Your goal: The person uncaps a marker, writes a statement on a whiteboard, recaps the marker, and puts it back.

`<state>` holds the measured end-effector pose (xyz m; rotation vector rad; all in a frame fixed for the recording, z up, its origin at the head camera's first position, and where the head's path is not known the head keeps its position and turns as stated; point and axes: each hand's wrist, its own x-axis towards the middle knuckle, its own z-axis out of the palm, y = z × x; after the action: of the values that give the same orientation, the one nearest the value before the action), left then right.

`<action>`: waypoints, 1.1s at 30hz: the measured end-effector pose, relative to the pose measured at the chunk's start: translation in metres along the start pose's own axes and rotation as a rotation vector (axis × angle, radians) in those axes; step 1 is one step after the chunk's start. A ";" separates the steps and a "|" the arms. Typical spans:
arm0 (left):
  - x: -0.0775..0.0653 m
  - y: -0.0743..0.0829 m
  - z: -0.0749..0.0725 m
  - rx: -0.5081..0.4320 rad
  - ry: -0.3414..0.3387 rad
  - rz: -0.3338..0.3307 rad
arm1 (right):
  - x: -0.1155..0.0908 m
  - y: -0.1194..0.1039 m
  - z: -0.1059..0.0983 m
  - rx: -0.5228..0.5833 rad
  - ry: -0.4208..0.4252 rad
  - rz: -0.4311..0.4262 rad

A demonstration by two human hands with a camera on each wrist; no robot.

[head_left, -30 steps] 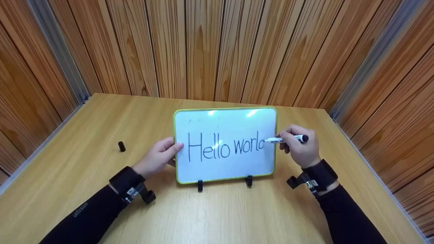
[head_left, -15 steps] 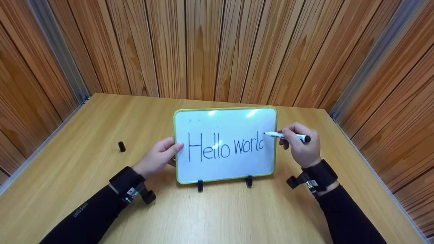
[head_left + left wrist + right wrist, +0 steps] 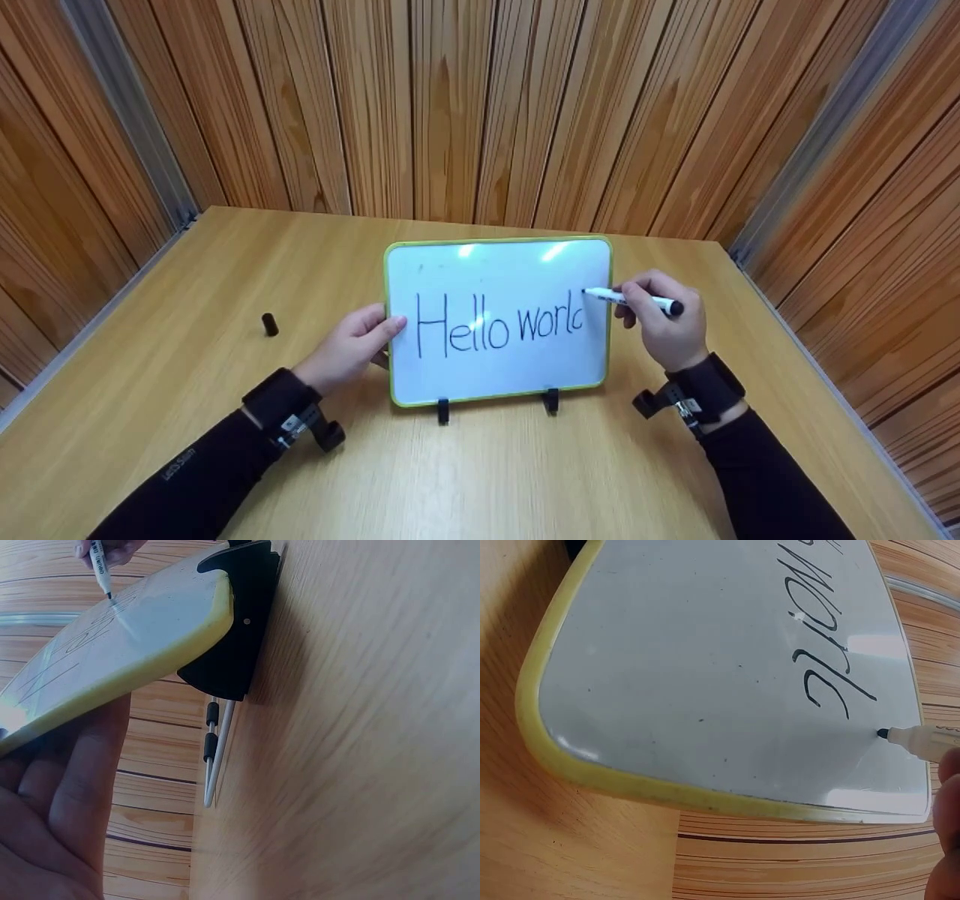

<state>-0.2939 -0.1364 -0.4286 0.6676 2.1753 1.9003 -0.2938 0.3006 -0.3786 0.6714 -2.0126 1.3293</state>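
A small whiteboard point(image 3: 487, 375) with a yellow-green rim leans upright on a black stand point(image 3: 251, 622). Black handwriting on it reads "Hello worl", followed by a c-shaped curve. My left hand point(image 3: 352, 341) grips the board's left edge, thumb on the front; in the left wrist view its fingers point(image 3: 90, 772) lie behind the board. At the board's right side my right hand point(image 3: 666, 322) pinches a white marker point(image 3: 626, 298) with a black end. The marker's dark tip is just above and right of the curve, at or very near the surface; contact cannot be told.
A small black marker cap point(image 3: 269, 324) stands on the wooden table point(image 3: 480, 480), left of my left hand. Two black stand hooks point(image 3: 443, 411) hold the board's lower edge. Wood-panelled walls point(image 3: 450, 112) close in the back and sides.
The marker tip has moved up, from beside the last letter's curve to near the height of its top. My left hand and the board have stayed put.
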 end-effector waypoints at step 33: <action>-0.001 0.001 0.000 -0.004 -0.010 0.016 | -0.001 0.002 0.000 0.009 -0.101 0.064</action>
<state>-0.2926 -0.1364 -0.4280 0.6945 2.1655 1.9050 -0.2945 0.3017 -0.3805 0.6955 -2.1255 1.3674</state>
